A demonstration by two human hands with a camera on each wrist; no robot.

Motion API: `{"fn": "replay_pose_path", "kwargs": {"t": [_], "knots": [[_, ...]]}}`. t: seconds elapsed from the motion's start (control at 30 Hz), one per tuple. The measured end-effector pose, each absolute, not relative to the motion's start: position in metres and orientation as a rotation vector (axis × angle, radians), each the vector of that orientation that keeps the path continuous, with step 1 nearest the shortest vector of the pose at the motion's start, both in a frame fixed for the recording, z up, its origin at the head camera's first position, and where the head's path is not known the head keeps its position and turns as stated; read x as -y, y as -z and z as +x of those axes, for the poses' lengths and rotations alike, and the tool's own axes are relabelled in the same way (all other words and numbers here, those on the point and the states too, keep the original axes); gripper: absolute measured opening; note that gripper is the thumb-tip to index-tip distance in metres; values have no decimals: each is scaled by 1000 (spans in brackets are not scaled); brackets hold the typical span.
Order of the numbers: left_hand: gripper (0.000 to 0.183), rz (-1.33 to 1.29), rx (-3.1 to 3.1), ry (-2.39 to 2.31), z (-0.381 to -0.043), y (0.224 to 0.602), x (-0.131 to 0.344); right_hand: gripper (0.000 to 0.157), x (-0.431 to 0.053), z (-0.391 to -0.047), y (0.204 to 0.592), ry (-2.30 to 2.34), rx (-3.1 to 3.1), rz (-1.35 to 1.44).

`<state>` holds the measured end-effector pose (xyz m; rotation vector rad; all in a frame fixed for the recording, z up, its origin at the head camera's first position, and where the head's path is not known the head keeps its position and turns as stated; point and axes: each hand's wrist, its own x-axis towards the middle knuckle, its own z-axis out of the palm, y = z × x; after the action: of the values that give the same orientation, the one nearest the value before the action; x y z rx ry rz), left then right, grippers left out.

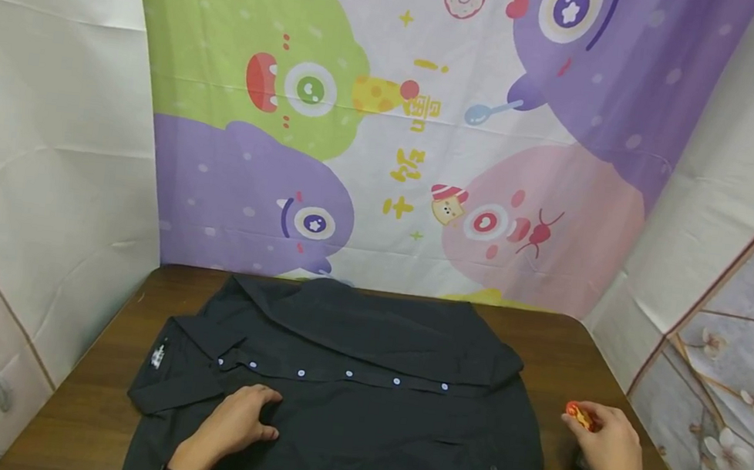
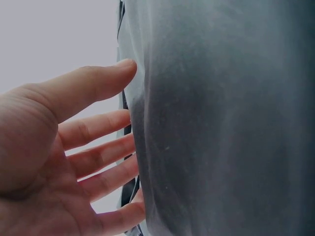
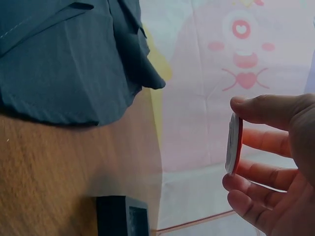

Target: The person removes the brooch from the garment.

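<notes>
Shirt (image 1: 359, 388) on table (image 1: 567, 342); small device (image 3: 122, 215) right.

Bare table (image 1: 559, 349) flanks the shirt (image 1: 359, 388); backdrop (image 1: 396, 129) blocks behind.

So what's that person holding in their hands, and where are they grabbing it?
The right hand pinches a small red and white disc by its edges. The left hand holds nothing and rests on the dark shirt.
</notes>
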<state>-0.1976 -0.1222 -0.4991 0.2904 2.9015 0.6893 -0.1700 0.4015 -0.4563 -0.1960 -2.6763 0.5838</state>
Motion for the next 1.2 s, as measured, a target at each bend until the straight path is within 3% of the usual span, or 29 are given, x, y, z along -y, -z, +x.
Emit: {"fn": "replay_pose_path", "kwargs": {"t": [0.8, 1.2], "knots": [[48, 303, -2908, -676, -201, 497, 122, 47, -432, -169, 474, -592, 2801, -330], [47, 281, -2889, -692, -198, 498, 123, 40, -443, -162, 488, -529, 2803, -273]]}}
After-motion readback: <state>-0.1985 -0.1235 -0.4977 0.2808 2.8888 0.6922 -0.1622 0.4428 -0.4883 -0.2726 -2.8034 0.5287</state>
